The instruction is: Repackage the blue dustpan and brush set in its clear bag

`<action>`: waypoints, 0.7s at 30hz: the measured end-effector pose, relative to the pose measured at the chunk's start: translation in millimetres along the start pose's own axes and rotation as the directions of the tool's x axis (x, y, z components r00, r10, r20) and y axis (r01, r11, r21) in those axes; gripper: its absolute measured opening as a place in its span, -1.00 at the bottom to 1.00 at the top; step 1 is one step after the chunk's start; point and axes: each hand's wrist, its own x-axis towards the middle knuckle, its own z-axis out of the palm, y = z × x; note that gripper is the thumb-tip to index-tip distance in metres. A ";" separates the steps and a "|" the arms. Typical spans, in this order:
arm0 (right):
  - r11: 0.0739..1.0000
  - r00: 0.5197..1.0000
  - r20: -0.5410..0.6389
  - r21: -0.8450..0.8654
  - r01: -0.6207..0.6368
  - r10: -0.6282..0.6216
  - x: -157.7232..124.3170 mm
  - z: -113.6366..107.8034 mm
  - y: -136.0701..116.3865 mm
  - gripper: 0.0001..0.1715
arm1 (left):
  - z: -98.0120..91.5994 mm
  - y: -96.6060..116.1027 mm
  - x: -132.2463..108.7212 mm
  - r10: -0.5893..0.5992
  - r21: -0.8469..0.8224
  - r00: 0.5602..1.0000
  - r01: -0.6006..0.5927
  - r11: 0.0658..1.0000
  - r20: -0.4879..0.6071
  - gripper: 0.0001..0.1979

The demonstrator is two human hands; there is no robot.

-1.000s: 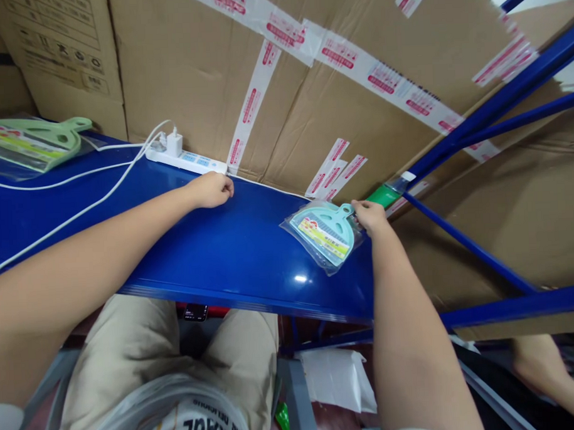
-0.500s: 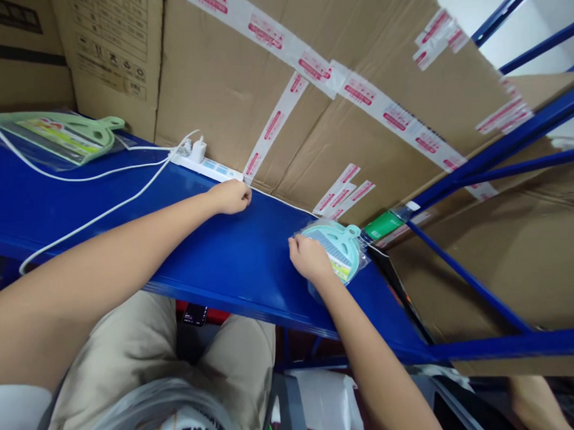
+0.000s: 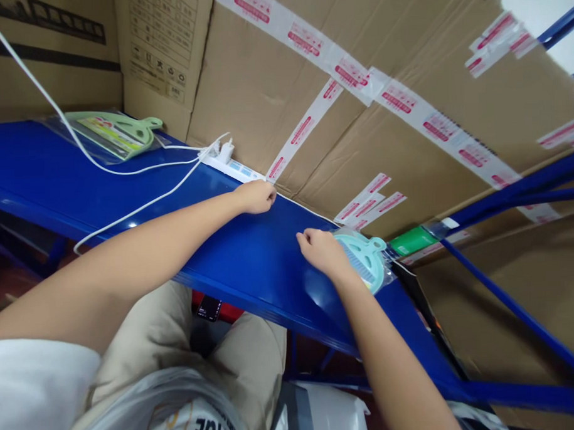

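My left hand (image 3: 259,196) is a closed fist on the blue shelf top (image 3: 241,260), just below the right end of a white power strip (image 3: 241,171). No object shows in it. To its right, my right hand (image 3: 320,248) is also curled closed, with nothing visible between the fingers. It lies at the left edge of a wrapped turquoise dustpan and brush set (image 3: 370,256) and partly covers it. A wrapped pale green dustpan set (image 3: 119,133) rests at the far left.
White cables (image 3: 139,172) loop across the left side. A large taped cardboard box (image 3: 263,71) stands behind the shelf. A green-labelled bottle (image 3: 417,240) lies at the right, by blue metal bars (image 3: 497,289). A phone (image 3: 209,308) is below the front edge.
The view has shifted, so the shelf items appear farther right. My right hand has moved left relative to the turquoise set, closer to my left hand. Both hands remain closed.
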 end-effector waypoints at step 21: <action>0.965 0.997 -0.077 0.262 0.029 -0.009 47.8 14.8 -26.5 -0.71 | -127.5 -125.7 -67.5 -0.692 -0.005 0.709 0.698 0.716 -0.136 -0.72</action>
